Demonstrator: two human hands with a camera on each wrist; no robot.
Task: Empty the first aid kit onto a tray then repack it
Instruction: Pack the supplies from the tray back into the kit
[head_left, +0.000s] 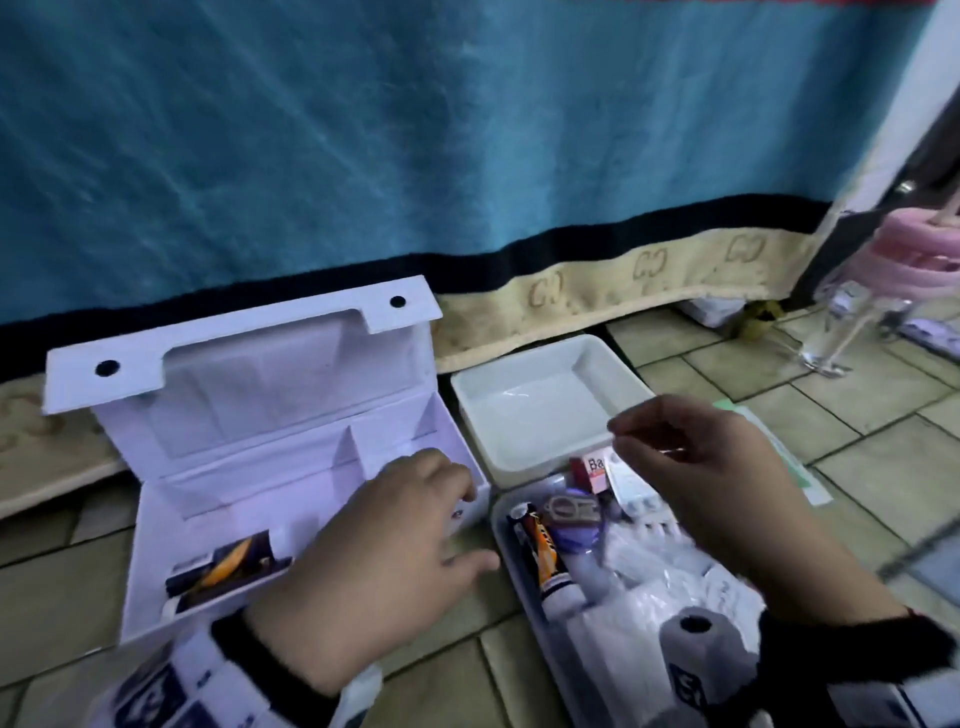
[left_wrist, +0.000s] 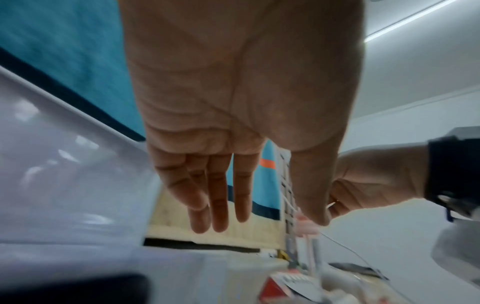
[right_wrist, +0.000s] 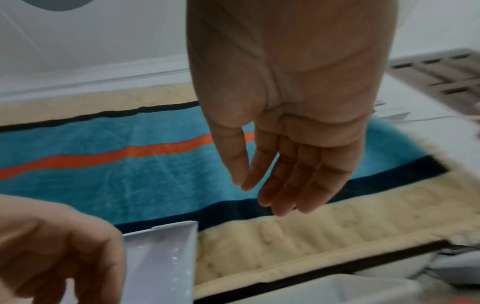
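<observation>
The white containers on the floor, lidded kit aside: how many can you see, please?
2. An empty white tub stands beside the open first aid kit, against the blanket. A tray full of supplies lies in front of it, partly hidden by the right hand.

The first aid kit (head_left: 291, 467) stands open, its lid (head_left: 244, 358) leaning back against the blue blanket (head_left: 415, 130), so its compartments are reachable from above; only a dark packet (head_left: 228, 569) fills the near corner. The left hand (head_left: 384, 561) hangs over its right end. The white tub (head_left: 545, 395) beside it has bare room. The near tray (head_left: 506, 551) is crowded with supplies, under the right hand (head_left: 717, 467).
</observation>
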